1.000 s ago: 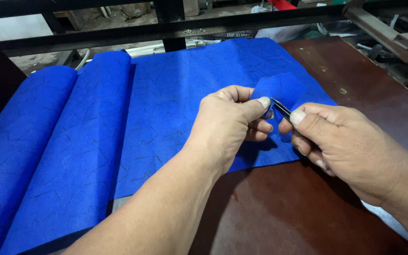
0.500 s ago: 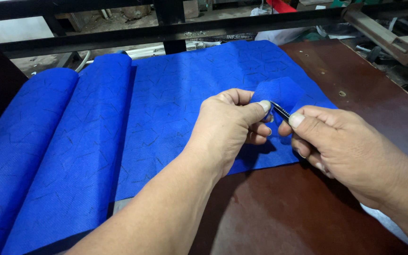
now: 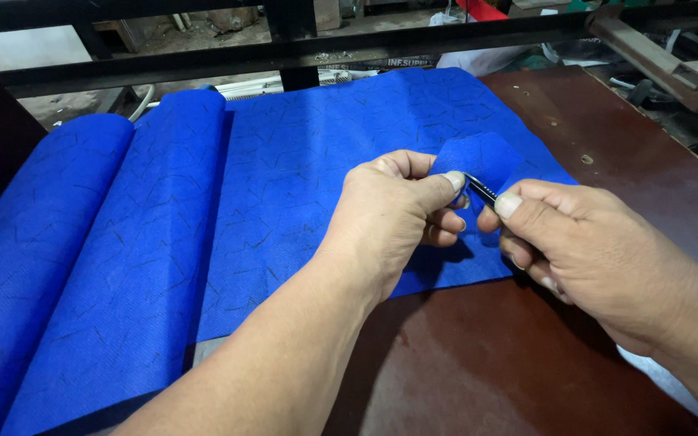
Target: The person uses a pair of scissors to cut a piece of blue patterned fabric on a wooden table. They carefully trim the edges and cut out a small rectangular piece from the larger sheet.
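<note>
A large sheet of blue textured fabric lies across a dark brown table. My left hand pinches a raised fold of this fabric near its right front corner. My right hand holds a small dark metal tool between thumb and fingers, its tip touching the fold right beside my left thumb. What kind of tool it is stays unclear, since most of it is hidden by my fingers.
Two long blue fabric rolls or folds lie along the left. A black metal frame runs across the back. Wooden and metal parts clutter the far right. A pale sheet edge shows under my right wrist.
Both hands stay at the fabric fold with almost no movement; the right hand has shifted very slightly.
</note>
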